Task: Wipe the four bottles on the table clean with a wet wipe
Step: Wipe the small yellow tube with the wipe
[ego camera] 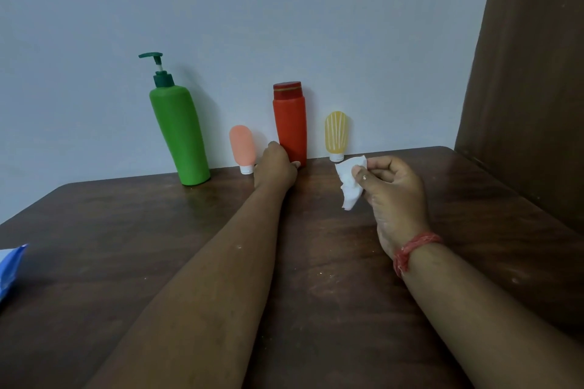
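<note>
Four bottles stand in a row against the wall at the far edge of the dark wooden table (158,246). From left to right they are a tall green pump bottle (180,133), a small pink tube (242,148) on its white cap, a red bottle (290,126) and a small yellow striped tube (336,133). My left hand (275,167) reaches out and wraps the base of the red bottle, which stands upright. My right hand (392,186) hovers to the right of it, pinching a crumpled white wet wipe (350,180) between thumb and fingers.
A blue and white wipes pack (11,268) lies at the table's left edge. A brown wooden panel (531,73) rises along the right side. A pale wall stands directly behind the bottles. My right wrist wears a red thread band (414,249).
</note>
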Tool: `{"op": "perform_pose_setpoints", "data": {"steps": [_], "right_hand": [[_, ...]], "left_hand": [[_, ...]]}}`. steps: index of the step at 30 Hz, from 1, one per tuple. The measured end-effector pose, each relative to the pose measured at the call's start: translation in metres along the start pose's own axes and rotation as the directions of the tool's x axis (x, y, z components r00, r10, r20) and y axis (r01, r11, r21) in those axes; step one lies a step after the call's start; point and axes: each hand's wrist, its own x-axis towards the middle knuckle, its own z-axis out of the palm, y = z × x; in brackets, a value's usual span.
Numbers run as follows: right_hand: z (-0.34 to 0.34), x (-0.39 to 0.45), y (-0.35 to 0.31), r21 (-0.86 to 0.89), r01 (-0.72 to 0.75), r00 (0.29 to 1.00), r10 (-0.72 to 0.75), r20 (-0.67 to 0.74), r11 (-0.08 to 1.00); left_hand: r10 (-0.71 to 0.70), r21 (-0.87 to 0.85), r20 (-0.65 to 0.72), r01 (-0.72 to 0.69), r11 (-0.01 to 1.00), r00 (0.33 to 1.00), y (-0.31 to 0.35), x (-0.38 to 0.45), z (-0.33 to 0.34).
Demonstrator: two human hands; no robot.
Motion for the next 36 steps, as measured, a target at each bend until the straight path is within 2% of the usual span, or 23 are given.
{"op": "perform_pose_setpoints", "data": {"steps": [6, 12, 16, 26, 30, 36], "right_hand": [[-0.006, 0.004, -0.001, 0.092, -0.02, 0.998, 0.025, -0.057, 0.996], [-0.023, 0.016, -0.005, 0.143, -0.04, 0.984, 0.064, -0.166, 0.989], [-0.03, 0.022, -0.004, 0.157, -0.04, 0.976, 0.072, -0.204, 0.987], [-0.033, 0.026, 0.001, 0.163, -0.018, 0.976, 0.052, -0.211, 0.987], [-0.033, 0.027, 0.003, 0.177, -0.016, 0.975, 0.055, -0.216, 0.984], [-0.032, 0.028, 0.003, 0.178, -0.007, 0.977, 0.045, -0.209, 0.984]], "left_hand": [[-0.059, -0.097, -0.07, 0.052, 0.994, 0.996, 0.002, -0.014, -0.002], [0.243, 0.125, 0.05, -0.248, 0.961, 0.969, 0.025, -0.043, 0.011], [0.327, 0.194, 0.062, -0.333, 0.923, 0.943, 0.046, -0.049, 0.022], [0.155, 0.147, 0.035, -0.158, 0.976, 0.987, 0.075, -0.03, 0.045], [0.083, 0.079, -0.001, -0.082, 0.993, 0.997, 0.082, -0.019, 0.052], [0.07, 0.06, -0.002, -0.07, 0.996, 0.998, 0.086, -0.009, 0.057]]}}
